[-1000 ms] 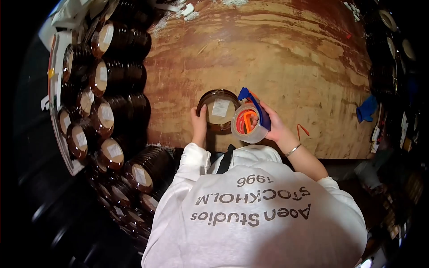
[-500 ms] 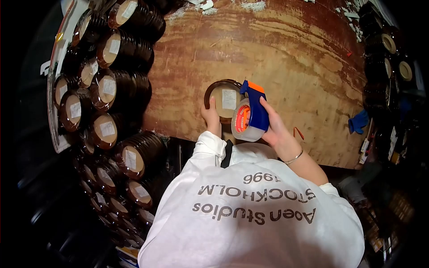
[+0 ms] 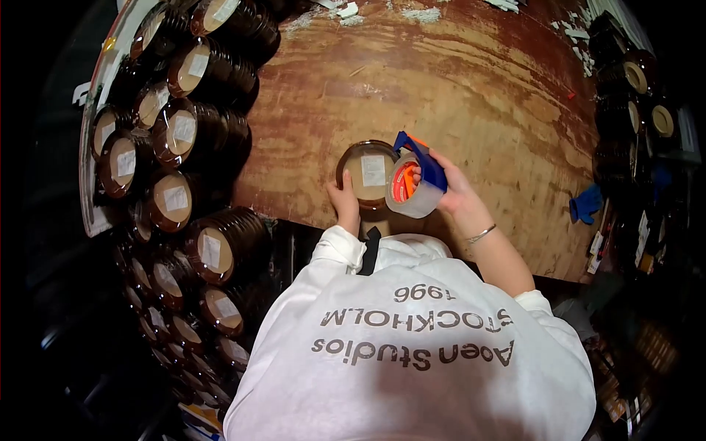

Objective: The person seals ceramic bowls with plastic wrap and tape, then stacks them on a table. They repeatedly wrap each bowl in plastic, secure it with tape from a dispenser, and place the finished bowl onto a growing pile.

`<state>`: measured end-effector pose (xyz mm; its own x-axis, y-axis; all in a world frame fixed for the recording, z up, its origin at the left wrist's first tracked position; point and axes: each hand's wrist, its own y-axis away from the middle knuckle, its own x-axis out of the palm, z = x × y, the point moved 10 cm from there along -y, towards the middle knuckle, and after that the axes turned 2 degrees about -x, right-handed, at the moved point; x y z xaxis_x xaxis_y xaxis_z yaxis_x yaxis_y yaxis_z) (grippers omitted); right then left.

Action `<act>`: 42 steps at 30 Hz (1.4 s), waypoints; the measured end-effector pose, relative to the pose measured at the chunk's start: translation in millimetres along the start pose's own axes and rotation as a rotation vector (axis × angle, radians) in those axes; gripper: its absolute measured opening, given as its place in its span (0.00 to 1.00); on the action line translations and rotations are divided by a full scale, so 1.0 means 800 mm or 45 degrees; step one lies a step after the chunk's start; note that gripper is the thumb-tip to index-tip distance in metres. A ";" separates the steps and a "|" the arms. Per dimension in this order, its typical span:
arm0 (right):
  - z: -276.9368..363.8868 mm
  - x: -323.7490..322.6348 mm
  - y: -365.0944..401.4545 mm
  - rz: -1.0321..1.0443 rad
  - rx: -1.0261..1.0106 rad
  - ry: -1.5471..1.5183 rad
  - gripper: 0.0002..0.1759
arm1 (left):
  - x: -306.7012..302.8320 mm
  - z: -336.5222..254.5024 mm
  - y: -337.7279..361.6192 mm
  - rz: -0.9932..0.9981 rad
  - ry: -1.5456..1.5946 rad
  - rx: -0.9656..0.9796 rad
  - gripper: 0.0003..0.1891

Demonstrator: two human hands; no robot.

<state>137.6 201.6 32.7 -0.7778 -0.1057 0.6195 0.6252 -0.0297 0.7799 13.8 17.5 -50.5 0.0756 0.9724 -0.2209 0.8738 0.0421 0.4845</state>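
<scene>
In front of me at the near side of the table is a round stack of dark brown dishes (image 3: 357, 187) with a pale base facing up. A white paper label (image 3: 373, 171) lies on that base. My left hand (image 3: 344, 203) grips the stack at its left edge, the thumb resting over the rim. A blue and orange tape dispenser (image 3: 432, 175) with a wide roll of clear tape (image 3: 417, 206) is in my right hand (image 3: 459, 189), fingers wrapped round it. Its cutting end overlaps the right rim of the dishes in this view.
Many wrapped stacks of similar dishes (image 3: 176, 132) are piled along the left. More stacks (image 3: 625, 117) line the right edge of the wooden table (image 3: 456, 95). A blue glove (image 3: 586, 203) lies at the right, and white scraps (image 3: 421, 15) are scattered at the back.
My right hand has turned the tape dispenser, so its orange top shows less and the tape roll faces up more. My left hand keeps its hold on the dishes.
</scene>
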 end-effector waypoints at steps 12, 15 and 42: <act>-0.022 0.017 -0.020 0.035 0.126 0.125 0.18 | 0.020 -0.147 0.006 0.497 -0.863 0.985 0.37; -0.027 0.019 -0.015 0.017 0.153 0.124 0.18 | 0.101 -0.169 0.006 0.927 -0.988 1.240 0.42; -0.042 0.022 0.134 -0.147 -0.004 0.967 0.22 | 0.052 -0.052 0.017 0.233 -0.635 0.264 0.31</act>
<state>193.0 163.2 123.9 -0.5814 -0.7553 0.3025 0.5439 -0.0843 0.8349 8.9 68.2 -17.5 0.4086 0.7312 -0.5462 0.8971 -0.2118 0.3876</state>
